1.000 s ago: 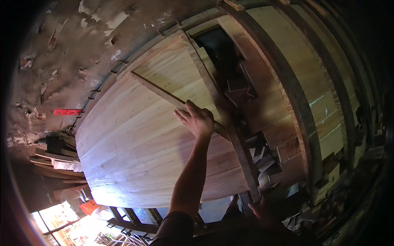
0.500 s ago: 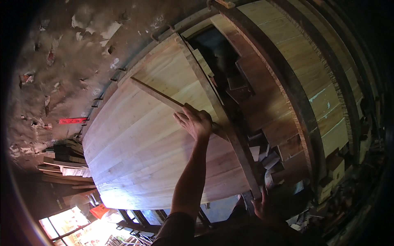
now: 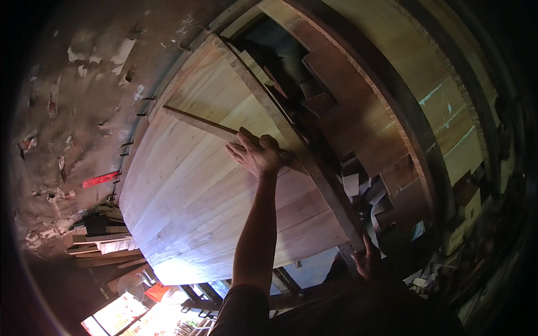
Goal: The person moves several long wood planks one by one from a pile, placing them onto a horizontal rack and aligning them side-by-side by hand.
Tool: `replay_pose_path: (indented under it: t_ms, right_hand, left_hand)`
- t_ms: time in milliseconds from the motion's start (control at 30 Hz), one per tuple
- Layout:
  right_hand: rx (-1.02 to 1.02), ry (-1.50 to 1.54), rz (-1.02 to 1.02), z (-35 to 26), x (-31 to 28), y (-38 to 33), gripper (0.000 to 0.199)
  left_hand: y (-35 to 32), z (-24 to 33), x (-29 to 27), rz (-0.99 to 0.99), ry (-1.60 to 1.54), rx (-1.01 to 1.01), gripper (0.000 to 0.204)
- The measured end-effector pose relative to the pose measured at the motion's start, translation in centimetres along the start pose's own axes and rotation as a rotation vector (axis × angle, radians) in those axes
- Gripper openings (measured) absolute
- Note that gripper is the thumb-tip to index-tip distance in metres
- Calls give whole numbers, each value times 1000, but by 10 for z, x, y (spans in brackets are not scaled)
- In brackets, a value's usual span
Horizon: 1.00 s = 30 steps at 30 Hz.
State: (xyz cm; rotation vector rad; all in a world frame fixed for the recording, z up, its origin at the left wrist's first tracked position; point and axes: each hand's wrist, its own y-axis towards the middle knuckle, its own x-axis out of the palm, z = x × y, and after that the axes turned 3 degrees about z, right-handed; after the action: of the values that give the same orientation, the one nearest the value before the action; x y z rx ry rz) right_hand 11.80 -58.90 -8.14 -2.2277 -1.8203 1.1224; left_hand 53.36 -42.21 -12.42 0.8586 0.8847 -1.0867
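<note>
A large wooden T-square (image 3: 196, 122) lies across a pale plank panel (image 3: 185, 190). Its long, straight head bar (image 3: 286, 131) runs along the panel's right edge, and the thinner blade points left over the boards. My left hand (image 3: 256, 155) rests on the blade close to where it meets the bar, fingers stretched out and spread toward the left. Down at the bar's near end, my right hand (image 3: 367, 260) is wrapped round the wood; part of it is in shadow.
Dark curved wooden beams (image 3: 386, 95) cross more boards at the right. Wood offcuts (image 3: 370, 193) lie in a gap beside the bar. Metal staples (image 3: 128, 144) line the panel's far-left edge by a peeling wall (image 3: 84, 112). Timber pieces (image 3: 103, 246) are stacked at the left.
The whole view has turned and shifted slightly. Both hands keep their places on the T-square, and the tool's position on the panel looks about the same.
</note>
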Motion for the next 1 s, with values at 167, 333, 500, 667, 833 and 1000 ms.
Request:
replay_pose_path:
  t_ms: [167, 333, 500, 667, 833, 1000]
  right_hand:
    - [-55, -19, 21, -4, -3, -2, 78]
    - [-187, -100, 114, 11, 6, -7, 79]
    - [-170, -19, 9, -25, -24, 14, 82]
    - [-245, -22, 33, -12, -22, 9, 78]
    - [-182, 100, 91, -40, -43, 43, 63]
    - [-322, 267, 181, -95, -39, 150, 45]
  left_hand:
    - [-3, -9, -10, -48, 15, 116, 75]
    - [-1, -13, 3, 38, -80, 145, 79]
    - [1, -13, 3, 93, -137, 155, 80]
    - [5, -28, 18, 229, -270, 199, 77]
    - [5, -19, 11, 181, -257, 260, 63]
    - [8, -22, 7, 50, -339, 282, 75]
